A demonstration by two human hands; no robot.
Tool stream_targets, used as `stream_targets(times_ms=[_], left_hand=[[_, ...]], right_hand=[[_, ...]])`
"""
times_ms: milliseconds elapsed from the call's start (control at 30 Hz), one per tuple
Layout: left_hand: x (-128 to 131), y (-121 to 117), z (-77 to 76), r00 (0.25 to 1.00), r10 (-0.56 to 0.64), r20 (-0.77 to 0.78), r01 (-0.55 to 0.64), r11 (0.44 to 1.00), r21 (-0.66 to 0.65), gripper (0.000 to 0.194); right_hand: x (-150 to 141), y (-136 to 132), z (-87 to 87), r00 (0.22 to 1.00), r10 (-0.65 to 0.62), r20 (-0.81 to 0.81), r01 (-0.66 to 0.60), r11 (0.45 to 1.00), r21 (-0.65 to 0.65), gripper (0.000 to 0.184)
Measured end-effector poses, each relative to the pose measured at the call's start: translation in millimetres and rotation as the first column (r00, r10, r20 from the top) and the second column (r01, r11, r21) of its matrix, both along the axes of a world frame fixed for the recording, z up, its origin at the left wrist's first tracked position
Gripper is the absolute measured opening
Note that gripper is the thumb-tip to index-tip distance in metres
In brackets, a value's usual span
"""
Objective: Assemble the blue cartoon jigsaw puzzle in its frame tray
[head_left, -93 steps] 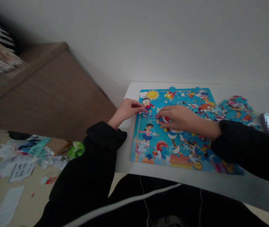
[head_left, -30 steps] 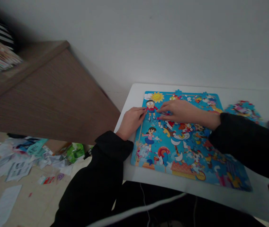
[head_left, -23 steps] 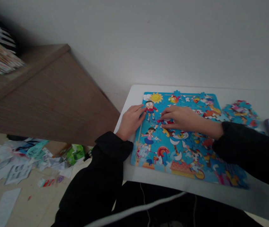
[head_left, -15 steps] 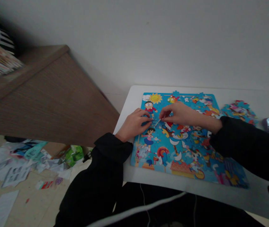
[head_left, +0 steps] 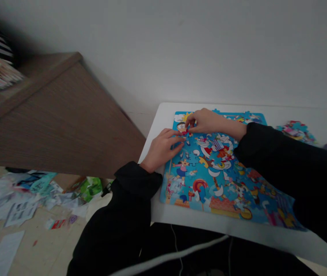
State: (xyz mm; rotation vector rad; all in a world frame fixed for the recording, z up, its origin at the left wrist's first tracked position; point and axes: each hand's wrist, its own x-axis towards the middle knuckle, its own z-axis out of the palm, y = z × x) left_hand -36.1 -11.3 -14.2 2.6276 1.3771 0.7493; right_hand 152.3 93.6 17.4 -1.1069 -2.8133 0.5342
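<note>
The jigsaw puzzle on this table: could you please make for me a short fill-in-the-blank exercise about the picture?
1. The right hand and the left hand are close to the cartoon boy in the ____ shirt.
2. The loose puzzle pieces lie to the ____ of the puzzle board.
3. The puzzle board rests on a ____ table.
4. The left sleeve is ____.

Missing words: red; right; white; black.
</note>
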Motion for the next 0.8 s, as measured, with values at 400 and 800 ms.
stream_targets(times_ms=[400,800], left_hand=[[6,1,-7.2,0.987,0.008,-0.159,0.000,0.999,0.053,0.023],[5,5,-12.9,0.995,-0.037,-0.092,0.040,0.999,0.027,0.024]], right_hand=[[17,-26,-14.2,0.998,0.051,-0.039,-0.045,0.990,0.137,0.036],[18,-30,-14.6,0.993,0.052,0.105,-0.080,0.953,0.291,0.035]])
